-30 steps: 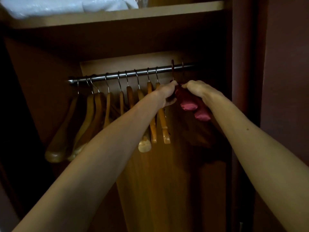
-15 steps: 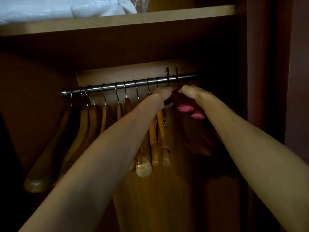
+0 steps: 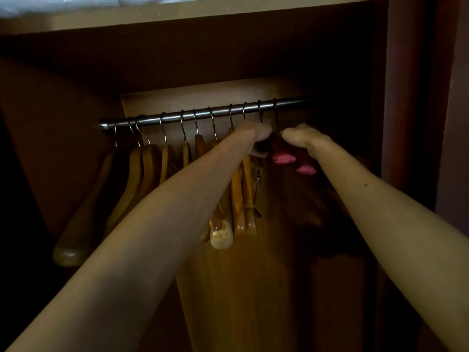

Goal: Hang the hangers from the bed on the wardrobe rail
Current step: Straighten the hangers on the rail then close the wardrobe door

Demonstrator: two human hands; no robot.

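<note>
Two pink padded hangers (image 3: 283, 157) (hooks already over the rail (image 3: 203, 113)) are gripped w/ curled fingers by left hand (image 3: 253, 134) & right hand (image 3: 300, 135).

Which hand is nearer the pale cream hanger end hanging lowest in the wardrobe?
Left. The left hand is up by the rail, above the cream hanger end; the right hand is farther right, on the pink hangers.

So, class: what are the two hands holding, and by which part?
Both the left hand and right hand grip the pink padded hangers near their tops, just below the hooks.
</note>
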